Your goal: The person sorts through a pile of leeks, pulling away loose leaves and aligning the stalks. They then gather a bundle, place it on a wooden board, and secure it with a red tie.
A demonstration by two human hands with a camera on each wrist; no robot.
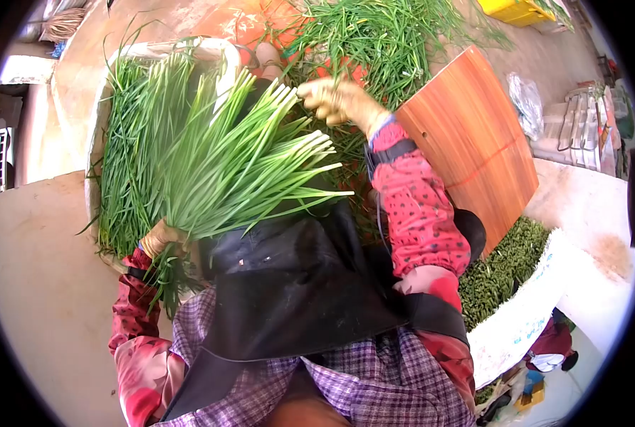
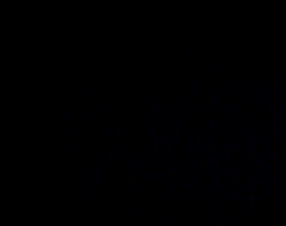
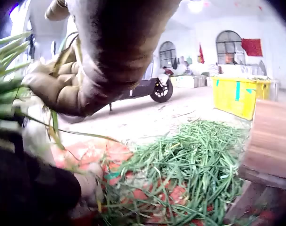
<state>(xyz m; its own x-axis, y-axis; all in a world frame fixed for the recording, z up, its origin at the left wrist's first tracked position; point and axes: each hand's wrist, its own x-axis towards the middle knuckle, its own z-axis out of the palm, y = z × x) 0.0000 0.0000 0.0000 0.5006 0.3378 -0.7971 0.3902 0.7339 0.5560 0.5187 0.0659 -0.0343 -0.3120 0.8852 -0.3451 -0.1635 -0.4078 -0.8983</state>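
A large bunch of Chinese chives (image 1: 218, 171) fans across the lap in the head view, pale stem ends pointing right. My left hand (image 1: 162, 238), in a tan glove, grips the bunch near its leafy end, and some leaf tips hang below the fist. At the upper stem ends is my gloved right hand (image 1: 339, 99), its fingers curled. The right wrist view shows that right hand (image 3: 58, 87) pinching a few thin, yellowed leaves (image 3: 55, 125), which dangle beneath it. More chives (image 1: 129, 142) lie in a white-rimmed container at left. The left wrist view is black.
Loose chive leaves (image 1: 374, 43) are heaped on an orange sheet on the floor ahead. A wood-grain board (image 1: 474, 142) stands to the right, beside a white sack (image 1: 524, 299) with green pieces. Farther off stands a yellow crate (image 3: 235, 96).
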